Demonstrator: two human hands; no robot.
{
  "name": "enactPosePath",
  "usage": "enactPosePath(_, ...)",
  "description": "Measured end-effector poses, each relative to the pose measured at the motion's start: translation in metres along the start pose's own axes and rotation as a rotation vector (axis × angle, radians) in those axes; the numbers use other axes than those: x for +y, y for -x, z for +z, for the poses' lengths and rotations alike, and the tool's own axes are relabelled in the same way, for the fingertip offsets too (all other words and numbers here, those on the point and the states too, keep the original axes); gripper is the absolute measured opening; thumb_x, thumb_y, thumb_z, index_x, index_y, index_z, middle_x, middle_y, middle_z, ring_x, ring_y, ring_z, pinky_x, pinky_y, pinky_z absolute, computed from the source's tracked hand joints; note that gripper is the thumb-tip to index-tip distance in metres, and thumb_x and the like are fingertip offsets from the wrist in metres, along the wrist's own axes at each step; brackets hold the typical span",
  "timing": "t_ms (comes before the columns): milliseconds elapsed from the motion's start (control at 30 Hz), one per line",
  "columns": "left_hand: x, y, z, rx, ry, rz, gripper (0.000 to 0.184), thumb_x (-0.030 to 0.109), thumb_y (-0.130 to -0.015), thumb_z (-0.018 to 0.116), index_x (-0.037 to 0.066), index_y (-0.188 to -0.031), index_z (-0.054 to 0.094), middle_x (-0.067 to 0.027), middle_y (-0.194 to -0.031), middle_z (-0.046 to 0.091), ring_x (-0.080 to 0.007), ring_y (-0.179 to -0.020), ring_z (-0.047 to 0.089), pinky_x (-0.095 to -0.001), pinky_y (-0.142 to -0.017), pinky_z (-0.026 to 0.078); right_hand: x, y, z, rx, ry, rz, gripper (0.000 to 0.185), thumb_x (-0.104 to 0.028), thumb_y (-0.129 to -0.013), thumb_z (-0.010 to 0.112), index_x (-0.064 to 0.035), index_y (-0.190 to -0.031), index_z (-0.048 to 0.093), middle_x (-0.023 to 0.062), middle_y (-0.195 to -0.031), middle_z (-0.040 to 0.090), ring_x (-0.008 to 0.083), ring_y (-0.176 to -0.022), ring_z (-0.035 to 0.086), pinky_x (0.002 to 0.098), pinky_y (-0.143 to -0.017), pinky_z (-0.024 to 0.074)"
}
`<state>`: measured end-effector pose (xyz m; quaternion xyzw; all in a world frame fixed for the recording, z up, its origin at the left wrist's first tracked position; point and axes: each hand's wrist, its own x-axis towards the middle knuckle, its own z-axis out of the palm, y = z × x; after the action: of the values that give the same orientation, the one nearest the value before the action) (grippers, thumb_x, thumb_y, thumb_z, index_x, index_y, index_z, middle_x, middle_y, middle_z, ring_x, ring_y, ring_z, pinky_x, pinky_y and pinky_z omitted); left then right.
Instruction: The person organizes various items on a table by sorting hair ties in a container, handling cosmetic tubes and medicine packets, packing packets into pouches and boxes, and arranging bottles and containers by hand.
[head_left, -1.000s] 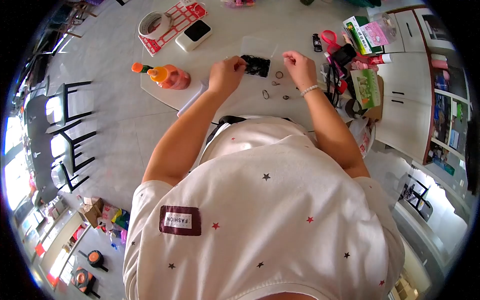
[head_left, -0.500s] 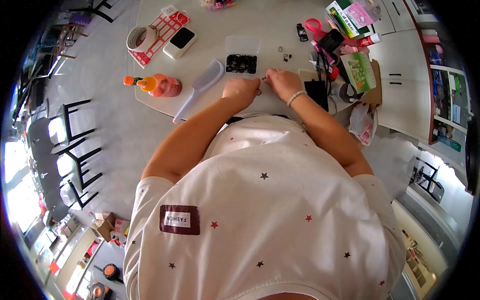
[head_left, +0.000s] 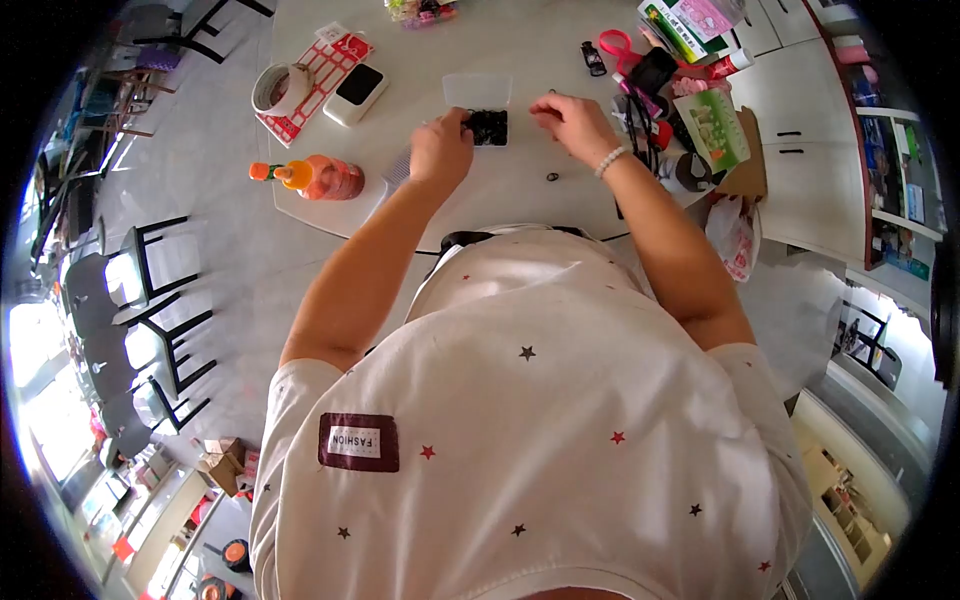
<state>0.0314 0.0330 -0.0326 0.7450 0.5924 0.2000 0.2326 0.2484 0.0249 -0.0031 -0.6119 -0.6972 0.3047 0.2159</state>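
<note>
A small clear plastic box [head_left: 490, 130] with its lid raised holds a heap of black bands that look like hair ties [head_left: 487, 125]. My left hand [head_left: 442, 150] is at the left side of the box, its bent fingers reaching the rim and the bands; what its fingertips hold is hidden. To the right of the box, my right hand [head_left: 580, 128] hovers over the table with fingers curled together; I cannot make out anything in them. One small dark ring [head_left: 552, 177] lies on the table between my forearms. Partly behind my left hand is a pale comb [head_left: 397, 172].
Left on the table [head_left: 520, 205] stand an orange bottle [head_left: 332, 178], a tape roll [head_left: 282, 90] and a white device [head_left: 356, 94] beside a red-patterned card [head_left: 318, 75]. A crowded pile with a green box [head_left: 712, 130] and black cables fills the right side.
My hands have moved apart from the table's near edge. The left went up and left to the box, the right up and slightly right. A small dark ring now lies between my forearms.
</note>
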Motion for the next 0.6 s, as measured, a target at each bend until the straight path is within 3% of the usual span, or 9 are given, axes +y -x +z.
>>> enactPosePath(133, 0.008, 0.0, 0.016, 0.049, 0.028, 0.051, 0.016, 0.013, -0.082, 0.055, 0.007, -0.095, 0.062, -0.0152, -0.09, 0.063, -0.0347, -0.084, 0.06, -0.0429, -0.073, 0.048, 0.032, 0.028, -0.003, -0.099, 0.173, 0.025, 0.015, -0.017, -0.081, 0.059, -0.0095, -0.092, 0.067, 0.0119, -0.086, 0.067, 0.029, -0.081, 0.064, 0.0378, -0.072, 0.0497)
enactPosePath(267, 0.0, -0.014, 0.022, 0.015, -0.051, 0.099, 0.014, 0.015, -0.083, 0.055, 0.008, -0.091, 0.064, -0.0136, -0.092, 0.06, -0.0346, -0.085, 0.059, -0.0433, -0.072, 0.048, 0.035, 0.051, -0.002, -0.117, 0.12, 0.083, 0.011, -0.019, -0.079, 0.062, -0.0093, -0.082, 0.064, 0.0094, -0.077, 0.066, 0.0298, -0.074, 0.063, 0.0392, -0.066, 0.0481)
enactPosePath(400, 0.018, -0.01, 0.007, 0.02, -0.128, 0.066, 0.019, 0.017, -0.08, 0.06, 0.008, -0.096, 0.065, -0.0097, -0.096, 0.059, -0.0319, -0.089, 0.058, -0.0403, -0.076, 0.048, 0.036, 0.061, 0.02, -0.219, 0.318, 0.061, 0.017, -0.029, -0.08, 0.061, -0.0119, -0.083, 0.062, 0.0084, -0.077, 0.065, 0.0298, -0.072, 0.061, 0.0396, -0.064, 0.0474)
enactPosePath(500, 0.031, -0.007, 0.006, 0.081, -0.014, 0.184, 0.022, 0.019, -0.081, 0.063, 0.006, -0.099, 0.064, -0.009, -0.092, 0.061, -0.026, -0.083, 0.061, -0.0369, -0.072, 0.05, 0.028, 0.066, 0.013, -0.16, 0.187, 0.143, 0.017, -0.028, -0.081, 0.059, -0.0115, -0.084, 0.062, 0.008, -0.075, 0.064, 0.0288, -0.07, 0.061, 0.0393, -0.063, 0.0472)
enactPosePath(600, 0.044, 0.005, 0.016, -0.278, 0.341, 0.098, 0.024, 0.019, -0.084, 0.063, 0.003, -0.102, 0.063, -0.0084, -0.085, 0.063, -0.0172, -0.073, 0.061, -0.0312, -0.065, 0.05, 0.025, 0.066, 0.003, -0.14, -0.052, 0.129, 0.016, -0.024, -0.082, 0.059, -0.0086, -0.086, 0.062, 0.0082, -0.075, 0.065, 0.0268, -0.068, 0.061, 0.0364, -0.062, 0.0471)
